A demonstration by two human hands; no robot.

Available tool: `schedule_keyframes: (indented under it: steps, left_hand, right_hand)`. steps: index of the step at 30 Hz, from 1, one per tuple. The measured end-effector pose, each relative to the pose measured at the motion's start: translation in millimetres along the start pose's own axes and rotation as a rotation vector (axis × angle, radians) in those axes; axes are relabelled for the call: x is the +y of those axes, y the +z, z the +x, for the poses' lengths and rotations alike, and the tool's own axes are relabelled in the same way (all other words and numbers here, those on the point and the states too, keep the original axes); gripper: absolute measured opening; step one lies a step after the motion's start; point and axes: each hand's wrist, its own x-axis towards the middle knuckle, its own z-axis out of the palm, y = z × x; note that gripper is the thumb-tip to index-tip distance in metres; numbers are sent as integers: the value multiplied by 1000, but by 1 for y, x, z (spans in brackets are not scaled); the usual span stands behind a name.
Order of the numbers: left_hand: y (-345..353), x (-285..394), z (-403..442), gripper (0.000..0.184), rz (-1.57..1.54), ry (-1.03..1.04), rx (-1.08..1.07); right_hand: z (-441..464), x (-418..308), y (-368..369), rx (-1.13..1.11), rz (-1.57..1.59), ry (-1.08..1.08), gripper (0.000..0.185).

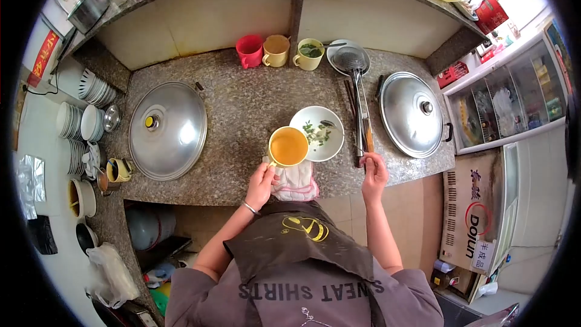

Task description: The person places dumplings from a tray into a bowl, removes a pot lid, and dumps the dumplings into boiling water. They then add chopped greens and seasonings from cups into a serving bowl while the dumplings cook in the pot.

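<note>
My left hand (261,185) is closed on the handle of a yellow mug (288,146) filled with orange-brown liquid. The mug is beside and partly in front of a white bowl (330,145), which holds chopped green herbs, some pale matter and a spoon (327,123). My right hand (375,175) is pinched at the lower end of a long-handled strainer (359,97) with a wooden grip. The strainer's mesh head rests on a white plate (332,52). A pair of dark chopsticks (350,98) lies alongside. A folded white cloth (296,183) sits below the mug.
Large lidded pans stand left (166,139) and right (411,118). Along the back wall are a red mug (249,50), a yellow mug (276,50) and a mug with greens (309,54). Stacked plates (71,121) line the left; a glass-fronted cabinet (508,100) is right.
</note>
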Motion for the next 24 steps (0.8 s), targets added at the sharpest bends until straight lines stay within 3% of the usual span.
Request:
schedule_keyframes:
  steps: [2,6,8,12,16,24]
  left_hand:
    - [0,0,0,21,59,-22,-1]
    - [3,-3,1,21,65,-17,-16]
    - [5,-2,1,21,78,4,-25]
    - [10,7,2,22,73,10,-35]
    - [12,3,5,21,44,54,11]
    - [6,-1,7,20,-5,24,9]
  right_hand:
    - [2,-2,0,-17,-76,-128,10]
    - [-1,-17,9,-49,-71,-134,10]
    - [-9,-10,16,-109,37,54,10]
    - [-16,-1,28,-149,-2,154,12]
    - [-16,0,25,-43,151,275,14]
    - [-3,-1,8,55,310,282,18]
